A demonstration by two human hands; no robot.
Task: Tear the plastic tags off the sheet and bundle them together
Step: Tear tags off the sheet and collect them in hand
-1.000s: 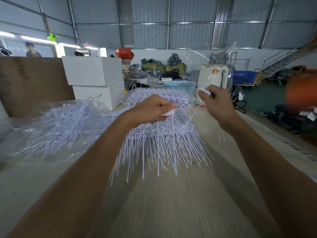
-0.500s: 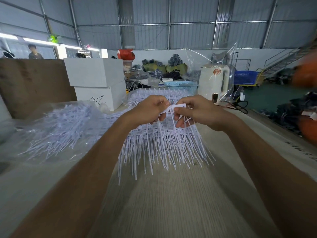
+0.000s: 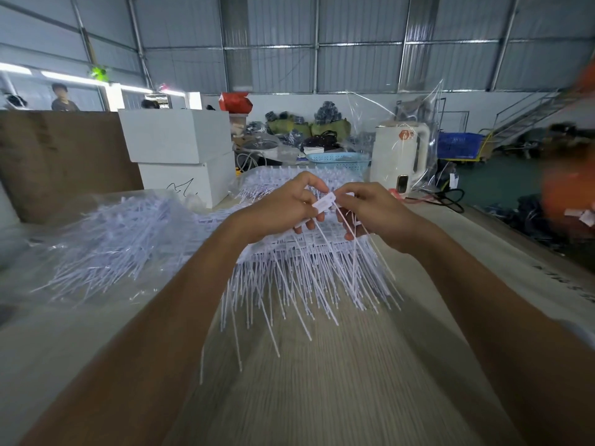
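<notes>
Both hands meet above the sheet on the table: the left hand grips the small bundle of torn tags, the right hand pinches another tag against it, so next likely comes another clean tear.

On the long pale wooden bench, the stacked white plastic tag sheets lie at the middle, their thin tails fanning toward the viewer. Both hands meet just above the stack, left hand beside right hand, a small white flat tag between them. Left of the stack lies a clear plastic bag of loose white tags. Behind it two white cardboard boxes sit one on the other. A white electric kettle stands behind the stack to the right.
</notes>
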